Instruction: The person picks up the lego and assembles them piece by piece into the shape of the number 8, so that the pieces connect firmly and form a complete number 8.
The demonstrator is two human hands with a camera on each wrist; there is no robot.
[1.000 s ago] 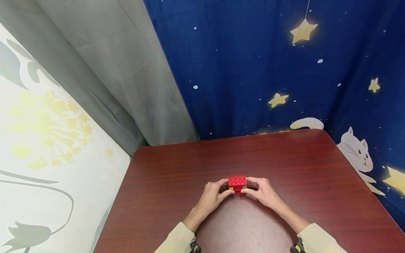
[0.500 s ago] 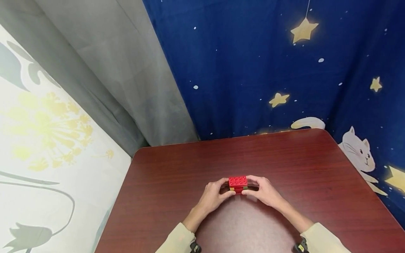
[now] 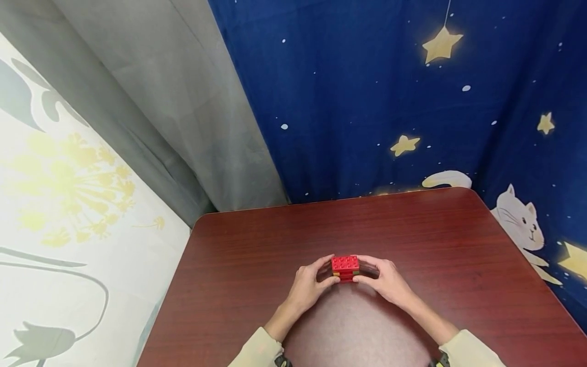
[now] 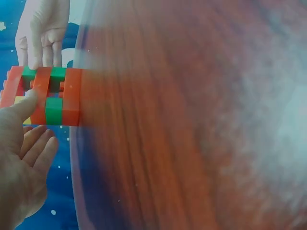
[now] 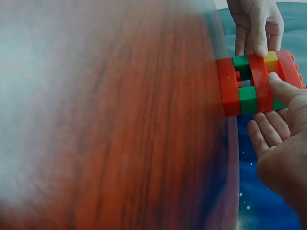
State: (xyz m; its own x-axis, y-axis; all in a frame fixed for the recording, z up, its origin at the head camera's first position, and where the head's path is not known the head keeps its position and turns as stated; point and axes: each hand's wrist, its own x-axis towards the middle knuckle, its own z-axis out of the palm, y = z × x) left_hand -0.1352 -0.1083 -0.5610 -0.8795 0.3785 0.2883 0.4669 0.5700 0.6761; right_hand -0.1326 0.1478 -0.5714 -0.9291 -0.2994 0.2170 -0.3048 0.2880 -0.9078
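Note:
A stack of toy building bricks (image 3: 345, 263) stands upright on the table (image 3: 257, 255), a studded red brick on top. In the left wrist view, the stack has three long red bricks (image 4: 72, 96) with smaller ones between them. Two green bricks (image 5: 248, 99) sit in the lower gap, and yellow and green ones in the upper gap. My left hand (image 3: 306, 288) grips the left end, thumb at the front and fingers round behind. At the right end, my right hand (image 3: 390, 280) holds it in the same way, its thumb against the middle red brick (image 5: 261, 84).
A blue star-patterned curtain (image 3: 357, 102) hangs behind the table's far edge, beside a grey curtain (image 3: 183, 102). To the left is a white flower-print cloth (image 3: 55, 204). Dark wrist devices (image 3: 283, 361) show at the sleeve ends.
My left fingers have slid slightly up along the end of the stack, and the thumbs have shifted a little. The brick stack stays in nearly the same spot.

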